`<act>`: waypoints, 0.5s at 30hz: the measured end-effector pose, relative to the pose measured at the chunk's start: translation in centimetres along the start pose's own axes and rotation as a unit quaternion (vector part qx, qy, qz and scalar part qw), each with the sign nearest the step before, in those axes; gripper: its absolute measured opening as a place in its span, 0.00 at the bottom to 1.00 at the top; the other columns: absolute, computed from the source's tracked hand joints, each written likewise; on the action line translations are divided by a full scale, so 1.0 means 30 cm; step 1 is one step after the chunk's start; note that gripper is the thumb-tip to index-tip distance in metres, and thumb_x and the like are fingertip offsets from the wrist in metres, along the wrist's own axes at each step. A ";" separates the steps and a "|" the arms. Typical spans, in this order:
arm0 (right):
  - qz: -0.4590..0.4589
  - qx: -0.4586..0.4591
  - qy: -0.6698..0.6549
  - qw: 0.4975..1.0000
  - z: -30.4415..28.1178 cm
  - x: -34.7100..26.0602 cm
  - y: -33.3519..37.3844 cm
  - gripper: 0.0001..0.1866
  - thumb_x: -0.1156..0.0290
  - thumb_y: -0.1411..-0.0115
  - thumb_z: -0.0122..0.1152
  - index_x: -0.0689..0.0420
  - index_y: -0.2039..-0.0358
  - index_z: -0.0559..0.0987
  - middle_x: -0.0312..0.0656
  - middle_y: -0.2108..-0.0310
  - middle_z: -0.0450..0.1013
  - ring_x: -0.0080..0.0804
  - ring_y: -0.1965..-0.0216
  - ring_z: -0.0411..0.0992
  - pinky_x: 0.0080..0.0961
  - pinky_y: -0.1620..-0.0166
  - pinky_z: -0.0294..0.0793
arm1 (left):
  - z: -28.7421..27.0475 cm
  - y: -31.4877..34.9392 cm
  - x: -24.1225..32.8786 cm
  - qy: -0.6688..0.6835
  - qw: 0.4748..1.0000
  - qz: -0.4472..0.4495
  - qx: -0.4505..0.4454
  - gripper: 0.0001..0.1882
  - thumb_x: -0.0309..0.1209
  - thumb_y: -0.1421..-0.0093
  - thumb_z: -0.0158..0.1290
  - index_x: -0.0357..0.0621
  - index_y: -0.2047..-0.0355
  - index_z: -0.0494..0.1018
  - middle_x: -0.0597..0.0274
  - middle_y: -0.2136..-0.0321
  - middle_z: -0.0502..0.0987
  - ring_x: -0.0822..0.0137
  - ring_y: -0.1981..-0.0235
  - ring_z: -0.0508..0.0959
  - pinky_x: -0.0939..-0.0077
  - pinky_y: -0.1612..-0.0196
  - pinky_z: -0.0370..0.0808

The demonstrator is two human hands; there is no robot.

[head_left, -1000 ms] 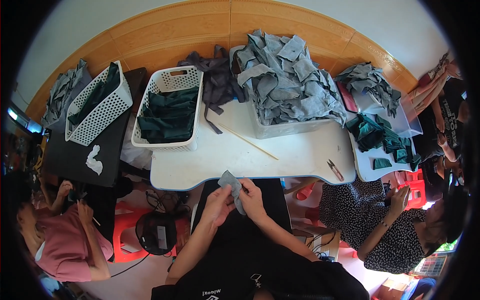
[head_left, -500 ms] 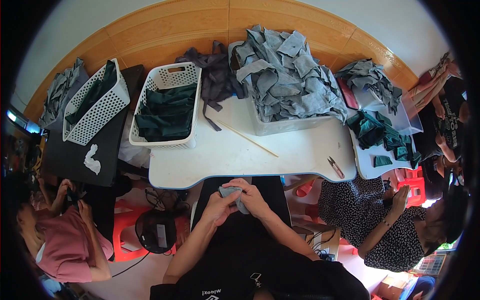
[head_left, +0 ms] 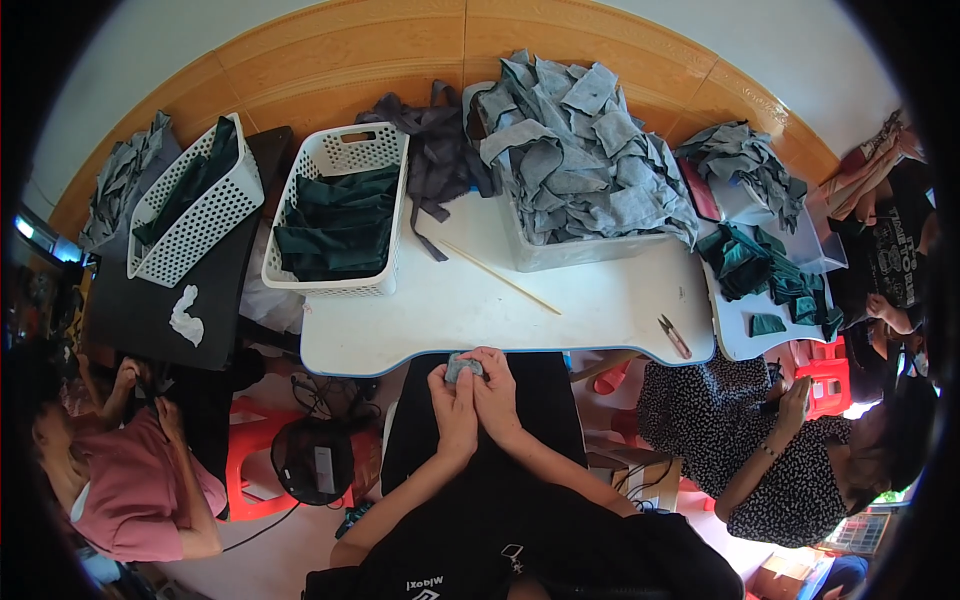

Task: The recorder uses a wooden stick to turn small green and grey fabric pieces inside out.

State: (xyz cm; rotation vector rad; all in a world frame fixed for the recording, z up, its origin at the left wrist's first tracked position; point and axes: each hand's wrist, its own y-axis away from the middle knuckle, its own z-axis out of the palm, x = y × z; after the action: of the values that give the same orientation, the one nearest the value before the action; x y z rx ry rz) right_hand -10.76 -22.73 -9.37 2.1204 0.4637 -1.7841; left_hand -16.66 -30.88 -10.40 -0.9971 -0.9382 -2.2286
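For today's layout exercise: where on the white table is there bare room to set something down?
The white table is bare along its near edge, between the white basket and the snips, though a thin stick crosses it. The back is crowded: the grey scrap bin and dark cloth.

Bright, even daylight fills the scene, and the white surface (head_left: 600,300) beyond the hands (head_left: 475,395) reflects it without harsh glare. Shadows are soft. Fisheye distortion bends the far wooden wall (head_left: 400,50) into an arc; black vignetting rings the edges. Focus is fairly sharp at centre, softening outward.
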 end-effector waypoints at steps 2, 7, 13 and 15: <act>0.001 -0.006 0.011 1.000 0.013 0.009 0.016 0.14 0.83 0.19 0.74 0.58 0.39 0.98 0.42 0.38 0.83 0.38 0.35 0.84 0.34 0.30 0.85 | -0.075 -0.053 -0.016 -0.150 0.980 0.133 -0.015 0.31 0.36 0.09 0.74 0.36 0.21 0.69 0.59 0.43 0.86 0.72 0.45 0.87 0.72 0.39 0.88; 0.166 -0.069 -0.198 0.964 -0.014 0.169 0.062 0.11 0.77 0.12 0.78 0.64 0.36 0.99 0.35 0.39 0.82 0.27 0.39 0.80 0.30 0.31 0.80 | -0.158 -0.147 0.087 -0.351 0.925 0.146 -0.016 0.27 0.31 0.21 0.85 0.37 0.32 0.82 0.69 0.73 0.77 0.77 0.69 0.74 0.70 0.64 0.73; 0.277 -0.290 -0.253 0.880 -0.093 0.042 0.122 0.08 0.64 0.08 0.79 0.53 0.41 0.98 0.29 0.56 0.76 0.24 0.49 0.77 0.30 0.40 0.78 | -0.215 -0.197 0.151 -0.342 0.930 0.129 -0.039 0.22 0.31 0.24 0.88 0.40 0.39 0.88 0.68 0.78 0.76 0.79 0.74 0.71 0.71 0.67 0.71; 0.358 -0.350 -0.373 0.781 -0.128 0.020 0.085 0.09 0.60 0.05 0.76 0.49 0.43 0.96 0.25 0.61 0.73 0.21 0.57 0.73 0.32 0.43 0.77 | -0.193 -0.192 0.137 -0.363 0.919 0.135 -0.071 0.21 0.31 0.23 0.87 0.41 0.40 0.88 0.68 0.78 0.77 0.80 0.74 0.72 0.72 0.67 0.72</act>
State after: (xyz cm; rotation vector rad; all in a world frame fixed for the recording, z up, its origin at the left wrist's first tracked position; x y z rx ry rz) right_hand -6.14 -23.25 -9.24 0.7831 0.0408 -1.4629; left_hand -25.50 -32.41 -12.19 -1.9656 -0.8519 -1.7118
